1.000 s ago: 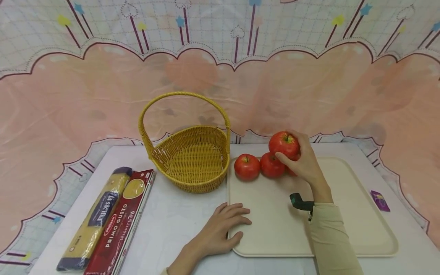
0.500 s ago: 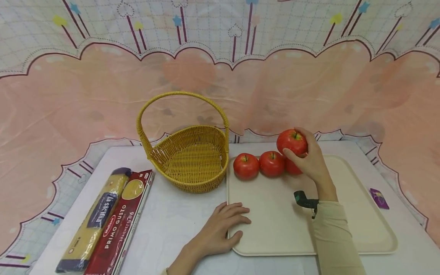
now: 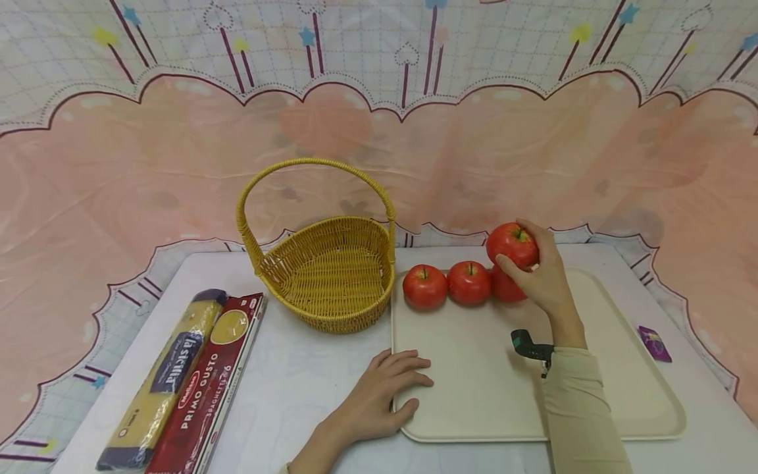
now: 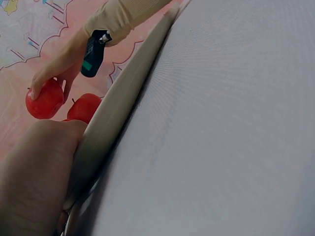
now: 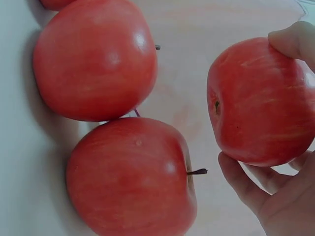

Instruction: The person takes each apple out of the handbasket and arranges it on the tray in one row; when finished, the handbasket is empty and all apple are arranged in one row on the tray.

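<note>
Right of centre, the right hand point(image 3: 541, 280) is gripping a firm, smooth, probably light apple point(image 3: 512, 244) around its sides above the tray point(image 3: 622, 395), while the left hand point(image 3: 381, 395), fingers relaxed, is resting on the tray's edge.

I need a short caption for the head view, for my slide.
Right hand holds an apple above three apples on a tray; left hand rests on the tray edge.

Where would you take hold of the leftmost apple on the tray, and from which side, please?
Grip the leftmost apple round its widest middle, coming from above: it sits upright, stem up. Its left and near sides are free, while the next apple crowds its right side on the tray.
</note>
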Available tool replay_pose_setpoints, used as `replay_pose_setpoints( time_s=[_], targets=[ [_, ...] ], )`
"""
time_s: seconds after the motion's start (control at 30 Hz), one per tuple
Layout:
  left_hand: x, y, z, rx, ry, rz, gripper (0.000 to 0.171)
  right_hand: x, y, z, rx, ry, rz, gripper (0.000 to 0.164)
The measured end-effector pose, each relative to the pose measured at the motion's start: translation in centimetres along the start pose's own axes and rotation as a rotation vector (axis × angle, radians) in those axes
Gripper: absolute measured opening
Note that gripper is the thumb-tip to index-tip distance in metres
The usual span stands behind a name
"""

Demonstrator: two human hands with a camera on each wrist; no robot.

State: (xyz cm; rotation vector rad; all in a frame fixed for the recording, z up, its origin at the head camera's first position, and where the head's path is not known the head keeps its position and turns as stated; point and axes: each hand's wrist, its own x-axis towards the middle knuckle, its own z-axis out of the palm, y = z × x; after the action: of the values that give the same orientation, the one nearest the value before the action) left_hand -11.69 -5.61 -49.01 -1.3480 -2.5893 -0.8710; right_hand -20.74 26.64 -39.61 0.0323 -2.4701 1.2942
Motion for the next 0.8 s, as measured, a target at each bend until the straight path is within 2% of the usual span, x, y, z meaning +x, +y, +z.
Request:
replay_pose_setpoints(
  time_s=[0.27,0.8],
  targets=[
    [0.0,0.0,0.0,-0.011,-0.004,-0.002,0.030,0.0,0.5,-0.8,-0.016,0.054,0.015,0.074],
    [0.1,0.0,0.0,-0.008,-0.011,-0.007,0.030,-0.1,1.8,-1.9,-0.022,0.113,0.130,0.077]
  ],
)
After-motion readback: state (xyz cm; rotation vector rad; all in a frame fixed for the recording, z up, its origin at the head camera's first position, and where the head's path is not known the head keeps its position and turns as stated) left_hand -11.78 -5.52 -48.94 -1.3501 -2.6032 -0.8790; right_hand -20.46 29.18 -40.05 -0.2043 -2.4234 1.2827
